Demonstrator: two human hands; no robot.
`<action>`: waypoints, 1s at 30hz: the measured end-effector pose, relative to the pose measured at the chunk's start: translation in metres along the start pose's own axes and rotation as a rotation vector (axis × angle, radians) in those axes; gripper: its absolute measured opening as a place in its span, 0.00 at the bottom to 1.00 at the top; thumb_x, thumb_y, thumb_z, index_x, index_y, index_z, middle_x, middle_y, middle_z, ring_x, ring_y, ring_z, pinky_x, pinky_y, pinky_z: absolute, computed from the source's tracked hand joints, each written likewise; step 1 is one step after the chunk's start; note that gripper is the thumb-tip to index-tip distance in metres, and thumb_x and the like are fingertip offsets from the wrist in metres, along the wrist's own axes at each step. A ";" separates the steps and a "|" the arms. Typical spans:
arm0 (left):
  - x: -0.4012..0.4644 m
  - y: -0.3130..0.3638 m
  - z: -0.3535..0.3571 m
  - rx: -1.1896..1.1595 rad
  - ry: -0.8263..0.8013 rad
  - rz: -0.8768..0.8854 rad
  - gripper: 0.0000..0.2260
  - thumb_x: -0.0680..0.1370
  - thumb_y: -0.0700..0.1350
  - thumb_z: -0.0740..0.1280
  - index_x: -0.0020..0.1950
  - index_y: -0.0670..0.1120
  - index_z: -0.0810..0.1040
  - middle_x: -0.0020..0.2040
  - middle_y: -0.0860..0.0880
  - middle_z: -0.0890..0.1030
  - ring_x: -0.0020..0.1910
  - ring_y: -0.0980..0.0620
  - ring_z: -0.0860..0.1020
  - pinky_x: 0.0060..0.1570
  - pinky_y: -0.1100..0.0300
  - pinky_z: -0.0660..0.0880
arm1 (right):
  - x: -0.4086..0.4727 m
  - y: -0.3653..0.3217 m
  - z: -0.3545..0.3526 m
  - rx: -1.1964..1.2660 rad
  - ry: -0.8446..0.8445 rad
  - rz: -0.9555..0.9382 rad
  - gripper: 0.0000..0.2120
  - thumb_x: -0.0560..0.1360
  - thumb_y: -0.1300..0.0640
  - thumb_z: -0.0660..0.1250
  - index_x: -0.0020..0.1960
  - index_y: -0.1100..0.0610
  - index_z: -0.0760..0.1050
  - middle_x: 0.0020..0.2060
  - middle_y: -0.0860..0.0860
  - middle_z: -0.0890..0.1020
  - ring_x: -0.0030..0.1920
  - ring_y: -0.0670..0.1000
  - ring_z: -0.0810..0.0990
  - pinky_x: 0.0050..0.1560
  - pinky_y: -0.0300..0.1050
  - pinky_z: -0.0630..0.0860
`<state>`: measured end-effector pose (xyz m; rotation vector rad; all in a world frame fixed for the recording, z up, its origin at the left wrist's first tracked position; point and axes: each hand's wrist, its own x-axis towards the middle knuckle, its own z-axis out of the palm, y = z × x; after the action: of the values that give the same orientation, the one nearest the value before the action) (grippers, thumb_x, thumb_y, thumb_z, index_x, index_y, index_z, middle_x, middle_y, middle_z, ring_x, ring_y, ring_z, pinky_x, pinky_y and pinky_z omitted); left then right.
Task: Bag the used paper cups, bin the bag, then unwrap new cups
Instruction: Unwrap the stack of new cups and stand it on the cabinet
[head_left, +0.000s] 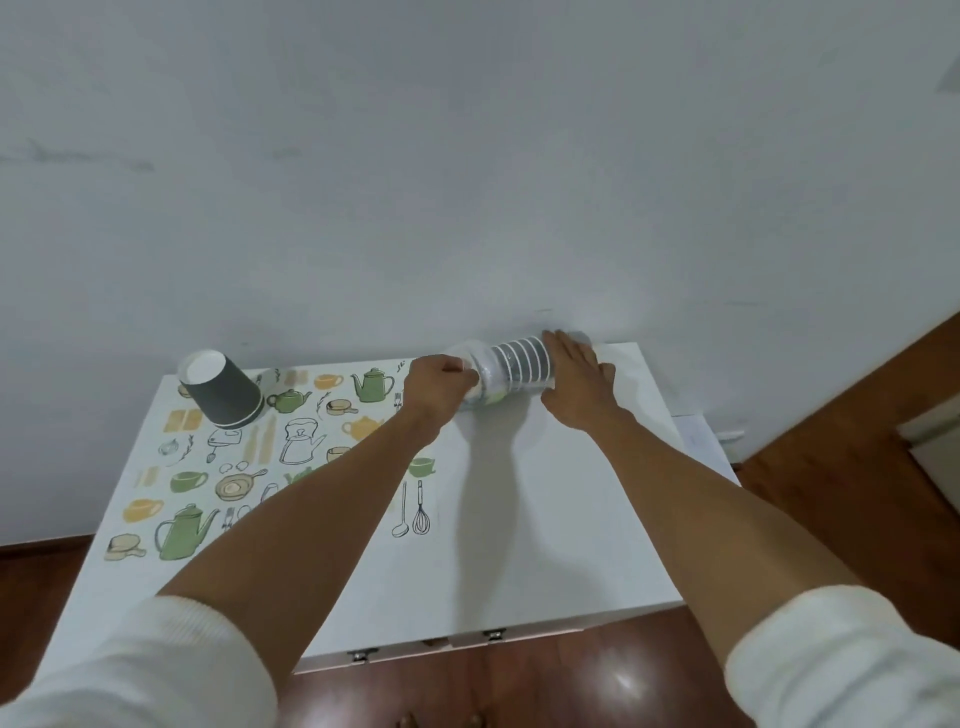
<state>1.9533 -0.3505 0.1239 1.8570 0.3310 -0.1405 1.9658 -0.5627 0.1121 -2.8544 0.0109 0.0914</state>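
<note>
A stack of new dark grey paper cups (522, 366) with white rims lies on its side in clear plastic wrap at the far edge of the white table (545, 519), against the wall. My left hand (436, 387) pinches the bunched plastic wrap (480, 374) at the stack's left end. My right hand (576, 384) lies over the stack's right end with fingers fairly straight, holding it down. A short stack of dark grey cups (221, 389) stands upside down at the table's far left.
A mat printed with kettles, cups and kitchen tools (249, 467) covers the table's left half. The white wall (467, 182) rises right behind the table. Brown wooden floor (857, 493) lies to the right and in front. Metal latches (493, 635) sit on the table's near edge.
</note>
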 end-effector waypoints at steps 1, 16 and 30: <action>0.001 0.001 -0.001 -0.017 -0.019 -0.001 0.06 0.73 0.34 0.70 0.36 0.42 0.80 0.31 0.51 0.72 0.30 0.52 0.67 0.27 0.64 0.63 | -0.001 0.003 -0.001 -0.065 -0.019 -0.022 0.43 0.75 0.59 0.69 0.82 0.49 0.49 0.80 0.49 0.57 0.78 0.56 0.57 0.67 0.58 0.62; 0.032 -0.059 -0.112 0.066 0.086 0.016 0.15 0.78 0.40 0.70 0.66 0.45 0.80 0.56 0.48 0.81 0.52 0.48 0.79 0.55 0.52 0.77 | 0.013 -0.055 0.055 -0.120 -0.127 -0.101 0.36 0.76 0.68 0.64 0.79 0.53 0.54 0.65 0.59 0.67 0.60 0.63 0.73 0.54 0.57 0.76; 0.029 -0.094 -0.135 0.119 -0.232 0.056 0.39 0.76 0.31 0.74 0.82 0.53 0.66 0.74 0.47 0.71 0.62 0.44 0.77 0.50 0.58 0.77 | 0.009 -0.061 0.043 -0.264 -0.092 -0.024 0.13 0.75 0.69 0.63 0.59 0.60 0.72 0.53 0.59 0.80 0.53 0.61 0.81 0.48 0.49 0.74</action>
<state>1.9435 -0.1923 0.0715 1.9420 0.1117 -0.3404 1.9733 -0.4915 0.0873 -3.1093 -0.0584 0.2348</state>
